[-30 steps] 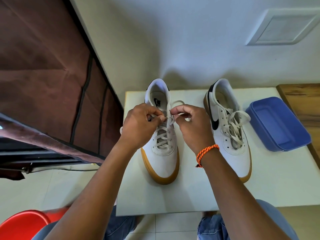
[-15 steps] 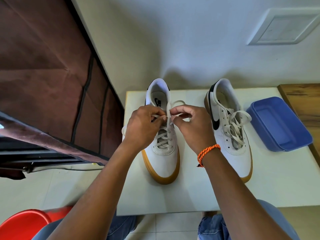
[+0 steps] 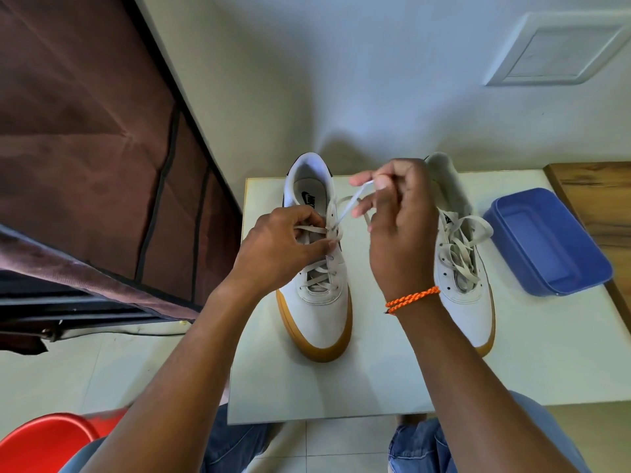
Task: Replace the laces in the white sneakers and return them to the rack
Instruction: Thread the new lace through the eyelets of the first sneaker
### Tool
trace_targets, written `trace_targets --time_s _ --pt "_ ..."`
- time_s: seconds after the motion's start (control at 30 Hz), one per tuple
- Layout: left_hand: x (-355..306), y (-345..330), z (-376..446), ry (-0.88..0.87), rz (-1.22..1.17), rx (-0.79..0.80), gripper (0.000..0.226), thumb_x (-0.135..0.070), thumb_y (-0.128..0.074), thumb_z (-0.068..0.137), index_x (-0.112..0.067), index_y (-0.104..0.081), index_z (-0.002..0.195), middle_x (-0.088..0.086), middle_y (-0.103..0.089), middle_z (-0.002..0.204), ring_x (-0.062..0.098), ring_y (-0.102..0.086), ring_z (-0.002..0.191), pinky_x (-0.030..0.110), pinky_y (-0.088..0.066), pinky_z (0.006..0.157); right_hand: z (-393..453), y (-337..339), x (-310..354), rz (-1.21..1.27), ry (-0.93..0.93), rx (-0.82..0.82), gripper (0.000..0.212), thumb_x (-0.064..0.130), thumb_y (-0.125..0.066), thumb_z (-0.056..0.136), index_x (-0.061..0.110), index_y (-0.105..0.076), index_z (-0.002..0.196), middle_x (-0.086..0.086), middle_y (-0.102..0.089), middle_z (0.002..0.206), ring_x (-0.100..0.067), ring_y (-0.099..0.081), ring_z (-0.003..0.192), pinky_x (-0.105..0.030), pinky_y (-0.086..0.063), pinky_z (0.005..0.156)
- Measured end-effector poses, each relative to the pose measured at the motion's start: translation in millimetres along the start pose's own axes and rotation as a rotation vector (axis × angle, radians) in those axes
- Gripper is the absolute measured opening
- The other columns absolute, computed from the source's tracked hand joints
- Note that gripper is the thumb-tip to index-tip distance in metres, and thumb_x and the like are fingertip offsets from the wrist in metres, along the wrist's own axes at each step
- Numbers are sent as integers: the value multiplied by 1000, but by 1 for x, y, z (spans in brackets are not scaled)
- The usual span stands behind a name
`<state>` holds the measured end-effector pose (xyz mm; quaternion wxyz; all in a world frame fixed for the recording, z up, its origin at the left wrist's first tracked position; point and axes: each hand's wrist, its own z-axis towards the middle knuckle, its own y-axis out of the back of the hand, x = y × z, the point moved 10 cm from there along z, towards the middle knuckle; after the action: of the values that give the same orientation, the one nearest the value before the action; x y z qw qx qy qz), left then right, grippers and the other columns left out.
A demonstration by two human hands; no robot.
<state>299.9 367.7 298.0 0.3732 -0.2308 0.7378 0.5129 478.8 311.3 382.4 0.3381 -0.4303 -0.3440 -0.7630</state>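
here, at the far left, a dark brown fabric cover hangs over a rack, and a red stool shows in the bottom corner above the pale tiled floor. a small white table stands against the wall, and both sneakers sit on it, toes pointing toward the person, heels toward the wall.

the left sneaker is white with a tan sole and stands upright near the table's left edge. the left hand rests on its upper lacing, fingers curled and pinching a strand of the beige lace flat across the tongue beside the top eyelets. from that spot the lace runs up and to the right, taut, into the right hand, which is raised above the table between the two shoes. its thumb and fingertips pinch the lace end near the top of the hand, and a loop of the same lace hangs slack just beneath. the two hands are apart, joined only by the stretched lace. an orange braided band circles the right wrist.

the right sneaker stands just beside that hand, partly hidden by it, with its own lace lying loose and untied over the tongue. further right, a blue plastic container rests upside down on the table, near the shoe but not touching it. a wooden surface lies at the far right edge.
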Motion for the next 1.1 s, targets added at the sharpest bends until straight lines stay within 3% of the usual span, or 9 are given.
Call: trace_targets --time_s 0.13,0.27,0.43,0.53,0.63,0.77,0.87,1.0,1.1 --pt "4 0 1 1 -5 -2 29 -51 -88 80 -40 -72 101 -17 -75 103 9 -73 100 47 -61 92 -1 -7 -29 183 -196 27 12 17 -43 111 8 -48 104 -7 -63 74 -25 -51 54 -32 -40 57" --pt "1 0 0 -27 -9 -9 27 -49 -88 81 -38 -71 98 -15 -74 96 10 -72 92 47 -62 87 -12 -24 -50 -197 -229 195 16 32 -59 103 16 -58 103 5 -54 67 -8 -48 59 -25 -37 60" --pt "-1 2 0 -60 -3 -25 23 -45 -88 83 -40 -69 95 -20 -69 84 0 -66 78 41 -60 80 -23 -43 -49 -486 -130 397 15 27 -61 103 17 -60 92 3 -57 88 -15 -53 80 -26 -37 69" --pt "-3 1 1 -81 12 -19 22 -46 -88 83 -39 -69 92 -25 -64 75 -6 -58 67 29 -49 68 -17 -42 -45 -352 -136 357 27 20 -61 102 11 -51 78 4 -48 72 -12 -44 67 -22 -33 60" --pt "1 1 2 -72 7 -8 25 -50 -88 81 -39 -71 95 -20 -70 86 -2 -64 76 38 -59 78 -10 -36 -44 -81 -225 293 34 22 -61 101 -5 -52 81 -15 -45 68 -19 -36 63 -36 -35 59" --pt "2 0 2 -57 -5 8 28 -50 -88 81 -36 -72 101 -17 -73 96 3 -69 88 42 -61 85 -1 -17 -36 306 -304 114 30 18 -61 103 -5 -53 85 -21 -42 74 -33 -31 65 -40 -29 58" --pt "0 0 3 -66 20 7 28 -49 -87 83 -35 -72 101 -18 -69 89 -1 -61 75 31 -54 73 5 -1 -35 426 -294 -17 21 17 -61 103 7 -60 85 -7 -49 79 -14 -36 64 -34 -34 59" --pt "0 1 2 -71 31 -4 27 -49 -87 83 -33 -71 98 -22 -63 77 -5 -56 67 27 -45 66 4 1 -44 189 -256 -38 19 26 -62 104 9 -66 97 7 -45 68 -13 -36 61 -33 -33 57" --pt "0 0 2 -76 25 -9 24 -47 -88 82 -36 -70 94 -23 -60 70 -4 -54 63 27 -42 64 -11 -26 -55 -88 -265 196 22 40 -64 102 17 -65 101 11 -43 61 -7 -39 55 -27 -34 56"
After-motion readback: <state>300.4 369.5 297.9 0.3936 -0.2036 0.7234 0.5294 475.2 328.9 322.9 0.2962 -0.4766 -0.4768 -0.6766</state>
